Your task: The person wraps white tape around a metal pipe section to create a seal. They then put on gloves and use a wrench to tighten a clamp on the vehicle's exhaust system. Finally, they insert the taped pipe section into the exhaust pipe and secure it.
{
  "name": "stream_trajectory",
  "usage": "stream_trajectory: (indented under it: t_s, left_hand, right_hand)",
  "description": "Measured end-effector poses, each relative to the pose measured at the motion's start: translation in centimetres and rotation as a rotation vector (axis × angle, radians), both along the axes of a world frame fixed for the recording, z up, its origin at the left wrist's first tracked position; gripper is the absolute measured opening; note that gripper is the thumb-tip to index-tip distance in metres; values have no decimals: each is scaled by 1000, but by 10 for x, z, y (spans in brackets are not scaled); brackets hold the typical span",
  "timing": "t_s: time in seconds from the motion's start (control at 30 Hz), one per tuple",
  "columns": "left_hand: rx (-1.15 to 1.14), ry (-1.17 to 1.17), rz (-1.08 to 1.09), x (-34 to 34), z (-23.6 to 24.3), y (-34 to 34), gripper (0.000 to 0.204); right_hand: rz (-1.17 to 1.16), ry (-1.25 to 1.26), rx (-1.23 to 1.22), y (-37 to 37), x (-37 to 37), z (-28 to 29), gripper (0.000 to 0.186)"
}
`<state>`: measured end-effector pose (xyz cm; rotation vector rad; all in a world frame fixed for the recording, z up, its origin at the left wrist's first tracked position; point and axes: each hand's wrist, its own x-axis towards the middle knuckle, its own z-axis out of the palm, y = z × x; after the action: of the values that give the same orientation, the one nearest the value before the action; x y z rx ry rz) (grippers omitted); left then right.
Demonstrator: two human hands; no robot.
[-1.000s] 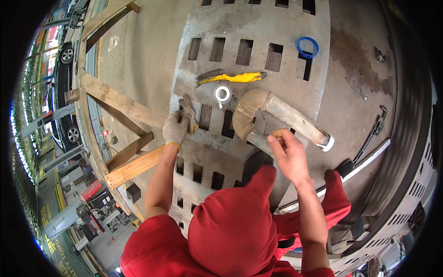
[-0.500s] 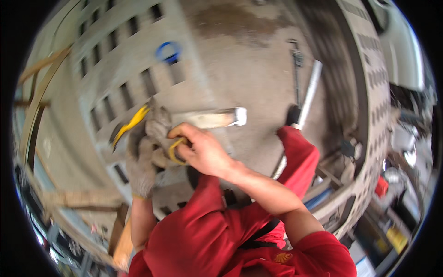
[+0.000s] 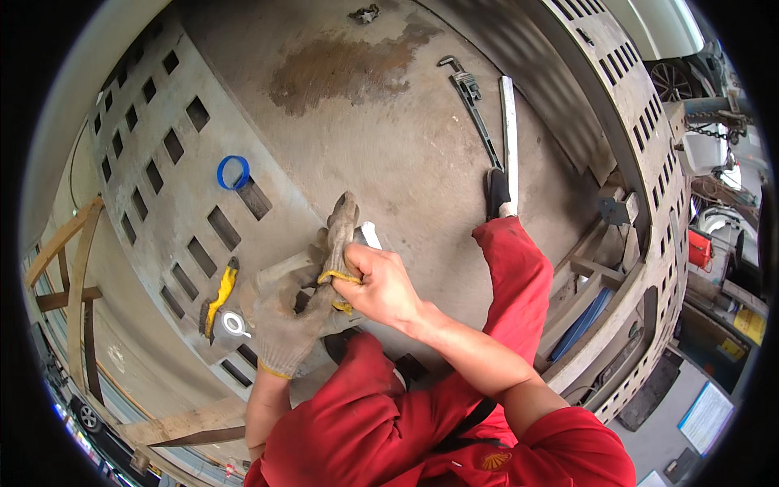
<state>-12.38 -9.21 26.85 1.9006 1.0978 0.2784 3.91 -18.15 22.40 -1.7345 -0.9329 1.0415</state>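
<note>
A grey knit work glove with a yellow cuff covers my left hand (image 3: 284,321). Its fingers curl toward a second work glove (image 3: 341,223) of the same kind and appear to pinch its edge, partly hidden behind it. My bare right hand (image 3: 381,284) is closed on that glove's yellow cuff, the empty glove fingers pointing away from me. Beneath the hands, a pale object with a white end (image 3: 371,235) is mostly covered. A yellow-and-black handled tool (image 3: 220,299) and a white tape roll (image 3: 234,325) lie left of my left hand.
A blue ring (image 3: 234,172) rests on the slotted metal plate (image 3: 268,162). On the concrete floor, a pipe wrench (image 3: 472,101) lies beside a white bar (image 3: 510,138) near my right foot. A slotted metal beam (image 3: 641,178) curves along the right; wooden bars (image 3: 77,284) stand left.
The view has shifted and sharpened. My right hand now grips the glove's cuff in a fist, and the loose glove sticks up above both hands. The tape roll has come into sight.
</note>
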Motion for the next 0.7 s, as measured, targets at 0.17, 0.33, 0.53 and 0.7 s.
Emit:
stream_trajectory:
  t_s: [0.17,0.33,0.53,0.7]
  left_hand:
    - [-438,-125,357,16,0,-9,31]
    - [-1065,-456,484,34,5,-13,21]
    - [19,-159,-40,13,-61,7,19]
    - [-215,-220,70,29,-66,13,19]
  right_hand:
    - [-27,-189,51,-10,15,-11,26]
    - [-101,-294,-47,-1,21,-61,14]
    - [-392,944,-325,22,40,-42,45]
    - [-167,1718,-225,22,42,-24,42]
